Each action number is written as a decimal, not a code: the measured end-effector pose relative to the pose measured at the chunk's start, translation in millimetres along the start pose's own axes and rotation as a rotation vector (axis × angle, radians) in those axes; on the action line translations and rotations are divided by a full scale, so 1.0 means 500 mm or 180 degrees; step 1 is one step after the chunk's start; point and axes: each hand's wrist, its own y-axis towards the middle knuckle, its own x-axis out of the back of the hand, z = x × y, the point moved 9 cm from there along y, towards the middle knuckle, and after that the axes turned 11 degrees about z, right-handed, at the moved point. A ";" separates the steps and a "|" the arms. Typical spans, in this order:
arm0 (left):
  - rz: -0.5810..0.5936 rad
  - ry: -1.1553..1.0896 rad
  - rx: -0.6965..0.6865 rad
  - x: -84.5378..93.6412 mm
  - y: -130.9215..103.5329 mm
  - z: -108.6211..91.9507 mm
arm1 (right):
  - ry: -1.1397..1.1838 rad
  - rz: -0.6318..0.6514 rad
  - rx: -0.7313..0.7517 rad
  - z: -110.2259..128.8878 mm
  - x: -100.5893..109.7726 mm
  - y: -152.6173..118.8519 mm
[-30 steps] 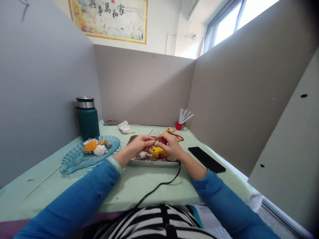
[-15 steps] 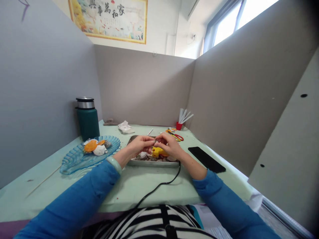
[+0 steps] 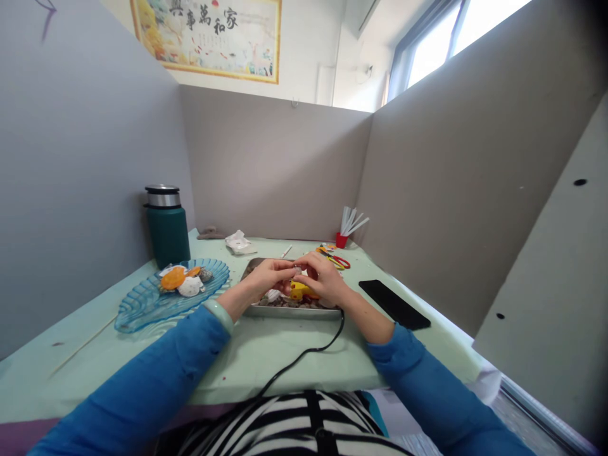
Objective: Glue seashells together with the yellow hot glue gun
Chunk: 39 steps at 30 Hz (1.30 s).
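Both hands meet over a metal tray (image 3: 294, 312) of shells, fingertips pinched together around a small pale piece (image 3: 297, 270) too small to name. My left hand (image 3: 270, 278) comes in from the left, with a pale bangle on its wrist. My right hand (image 3: 323, 276) closes thumb and fingers on the piece's other side. Beneath the hands a yellow glue gun (image 3: 303, 291) lies in the tray, partly hidden by them. A black cord (image 3: 304, 352) runs from the tray toward the table's front edge.
On the left are a blue plate (image 3: 142, 309) with shells, a green bottle (image 3: 168, 231) and a thin stick (image 3: 83, 345). Crumpled paper (image 3: 239, 242), scissors (image 3: 338, 259) and a red cup (image 3: 341, 240) of white sticks stand behind. A black phone (image 3: 394, 304) lies right.
The fingers of both hands have shifted slightly around the small piece, and more of its pale surface shows. The arms and other objects have stayed put.
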 end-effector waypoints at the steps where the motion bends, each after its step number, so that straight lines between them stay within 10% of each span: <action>1: -0.0001 -0.0034 0.0005 0.000 0.000 -0.001 | 0.0001 -0.0001 -0.0016 -0.003 -0.001 0.000; 39: -0.0216 -0.0174 -0.0002 0.007 -0.003 -0.007 | 0.0248 -0.0208 -0.0282 -0.019 0.008 -0.001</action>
